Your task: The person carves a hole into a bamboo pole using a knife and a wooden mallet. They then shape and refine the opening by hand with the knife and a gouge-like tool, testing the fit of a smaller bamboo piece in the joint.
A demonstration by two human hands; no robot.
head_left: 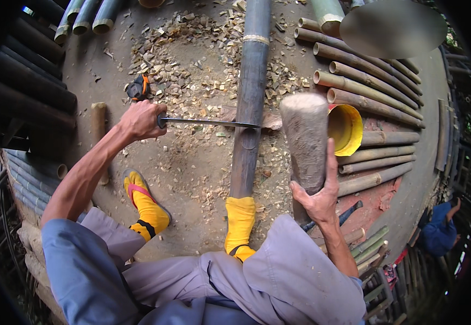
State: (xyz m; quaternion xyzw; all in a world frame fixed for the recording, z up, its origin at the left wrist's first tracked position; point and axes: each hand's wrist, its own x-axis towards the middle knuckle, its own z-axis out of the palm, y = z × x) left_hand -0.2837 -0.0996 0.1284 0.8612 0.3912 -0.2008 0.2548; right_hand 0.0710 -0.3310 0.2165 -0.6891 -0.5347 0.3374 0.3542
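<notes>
My left hand [142, 120] is wrapped round the dark handle of a long knife [208, 122]. Its thin blade, seen nearly edge-on, reaches right and lies across a dark bamboo pole [249, 97]. Just nearer than the blade, a rounded mark shows on the pole. Right of the pole, my right hand [321, 197] grips a thick wooden mallet [307, 141] low down, its pale worn end raised. The mallet is apart from the blade. At the pole's near end is my right foot in a yellow sock [240, 222].
Wood chips [192, 76] cover the ground around the pole. A tape measure [137, 88] and a short bamboo piece [99, 130] lie left. Cut bamboo poles [376, 84] and a yellow-rimmed container [353, 130] are right. Another person in blue [440, 230] is at the far right.
</notes>
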